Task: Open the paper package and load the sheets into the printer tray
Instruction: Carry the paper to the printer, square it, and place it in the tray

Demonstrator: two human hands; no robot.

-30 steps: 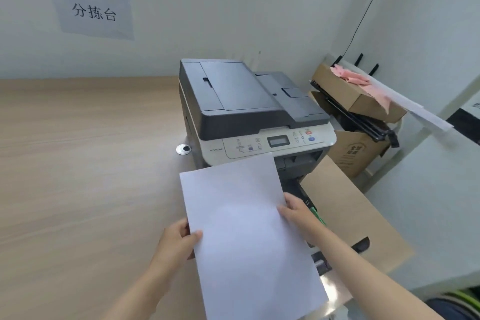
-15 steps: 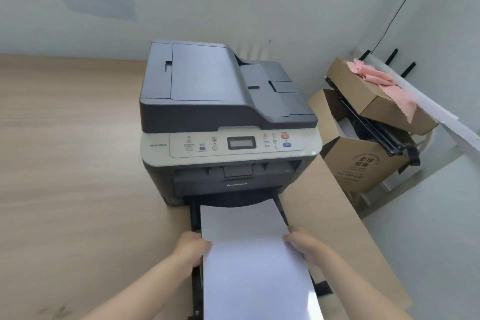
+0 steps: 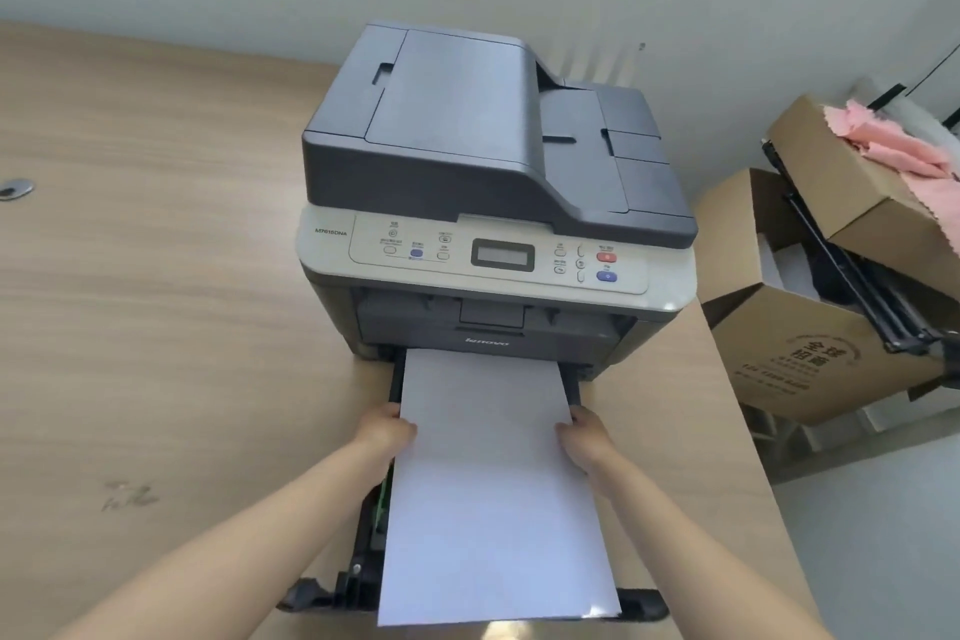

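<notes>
The wooden counter [image 3: 156, 327] fills the nine o'clock side. The left hand [image 3: 387, 431] pinches the left edge of the white sheets [image 3: 488, 483], its grip closed on the paper. The sheets lie along the pulled-out tray [image 3: 363, 582], far edge at the mouth of the printer [image 3: 493, 203] at twelve o'clock. The right hand [image 3: 584, 437] pinches the right edge likewise. Cardboard boxes [image 3: 810, 353] stand at three o'clock, beyond the counter's edge.
</notes>
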